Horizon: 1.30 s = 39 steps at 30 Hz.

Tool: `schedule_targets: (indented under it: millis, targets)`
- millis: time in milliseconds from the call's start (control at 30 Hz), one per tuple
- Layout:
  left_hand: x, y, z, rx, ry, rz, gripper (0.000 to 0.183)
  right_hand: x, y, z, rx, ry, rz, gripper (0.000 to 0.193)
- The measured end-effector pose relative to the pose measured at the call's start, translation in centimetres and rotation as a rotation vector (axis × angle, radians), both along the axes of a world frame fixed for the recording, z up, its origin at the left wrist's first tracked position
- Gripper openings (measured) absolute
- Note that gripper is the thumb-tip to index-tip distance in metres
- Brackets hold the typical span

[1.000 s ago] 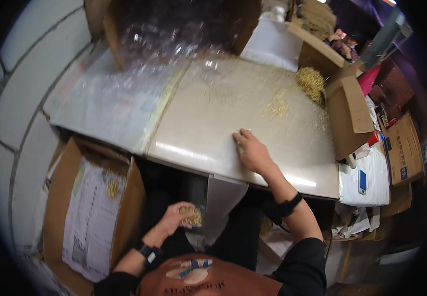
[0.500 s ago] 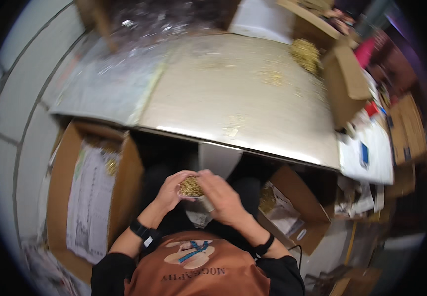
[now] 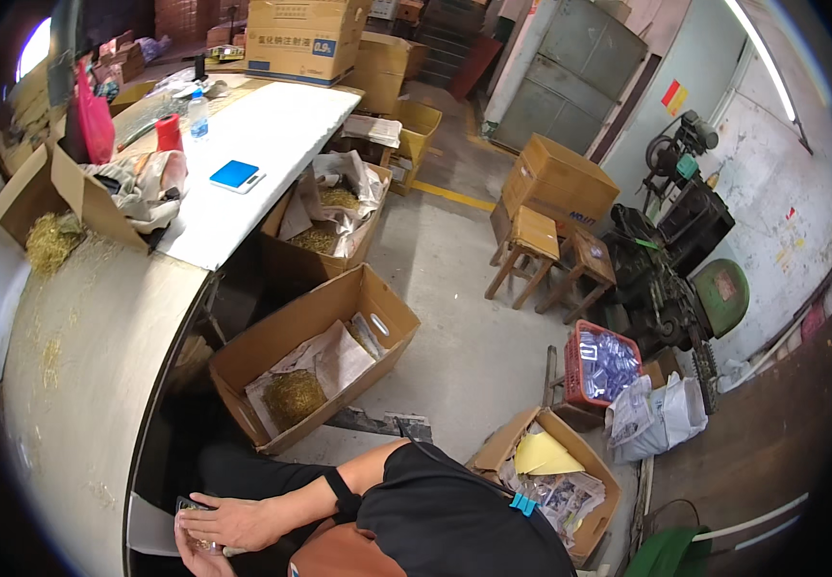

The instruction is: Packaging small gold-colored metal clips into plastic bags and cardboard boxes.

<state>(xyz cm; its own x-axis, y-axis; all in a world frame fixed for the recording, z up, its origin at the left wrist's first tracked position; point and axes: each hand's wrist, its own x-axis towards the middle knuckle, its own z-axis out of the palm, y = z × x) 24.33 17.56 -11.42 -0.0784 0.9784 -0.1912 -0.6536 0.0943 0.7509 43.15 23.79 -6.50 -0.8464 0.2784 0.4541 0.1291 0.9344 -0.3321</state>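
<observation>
Low at the left, in front of my body, my two hands are together around a small clear box [image 3: 185, 503] with gold-coloured pieces inside. My left hand [image 3: 190, 556] cups it from below and from the far side; most of this hand is hidden behind the other. Across the box lies my right hand [image 3: 228, 522], its fingers stretched out and side by side, with a black band on that wrist. Most of the box is covered by my fingers. The worktable [image 3: 79, 385] stands beside my hands, small gold bits scattered on it.
Gold pieces spill from a tipped carton [image 3: 99, 197] on the table, near a blue-topped scale [image 3: 235, 175] and a bottle [image 3: 198, 115]. An open carton [image 3: 368, 288] with gold pieces on paper stands on the floor. Beyond are wooden stools [image 3: 528, 240], a red basket [image 3: 577, 370] and a machine [image 3: 666, 250].
My view has swung far to the right, so the hands now appear at the lower left. The right hand now lies over the clear box; earlier it was beside it.
</observation>
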Motion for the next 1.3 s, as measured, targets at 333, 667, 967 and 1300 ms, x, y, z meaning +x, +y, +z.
schedule_targets:
  millis: [333, 667, 967, 1300]
  targets:
    - [-0.8, -1.7, 2.0, -0.001, 0.14, 0.066, 0.048, -1.8, 0.3, -0.5, -0.169, 0.057, 0.058, 0.065]
    - [-2.5, -4.6, 1.2, 0.061, 0.041, 0.146, 0.042, -3.5, -0.7, 1.0, -0.003, 0.126, 0.231, 0.049]
    - [2.4, -1.9, 7.7, -0.081, -0.061, 0.281, 0.03, -0.2, 0.6, 6.5, -0.149, 0.055, 0.052, 0.057]
    - [-0.7, -7.0, 7.9, -0.092, -0.131, 0.412, 0.033, -3.9, 0.4, 7.2, -0.302, 0.079, 0.117, 0.042]
